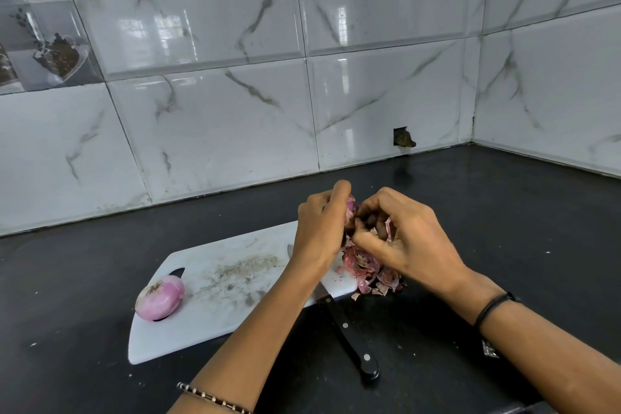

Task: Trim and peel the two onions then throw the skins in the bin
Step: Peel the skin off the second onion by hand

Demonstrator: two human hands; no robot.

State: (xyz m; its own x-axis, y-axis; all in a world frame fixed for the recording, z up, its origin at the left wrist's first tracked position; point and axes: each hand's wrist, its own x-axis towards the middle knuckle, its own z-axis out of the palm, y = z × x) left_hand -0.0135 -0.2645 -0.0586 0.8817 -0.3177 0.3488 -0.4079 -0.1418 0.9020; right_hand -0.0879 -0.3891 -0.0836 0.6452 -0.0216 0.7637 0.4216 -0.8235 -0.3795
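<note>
left hand (319,228) grip is closed round the second onion (351,208), over the cutting board's (218,279) right end. right hand (403,239) pinches its skin. peeled onion (160,297) sits at the board's left end. risk: skin pile (366,270) scatters across the worktop (504,212), or my forearm nudges the knife (349,339).

Wall tiles (215,10) were glossy, marble-veined. The counter (504,212) was dark and matt; the cutting board (215,262) white plastic, scuffed. Onion skins (366,269) looked papery.
</note>
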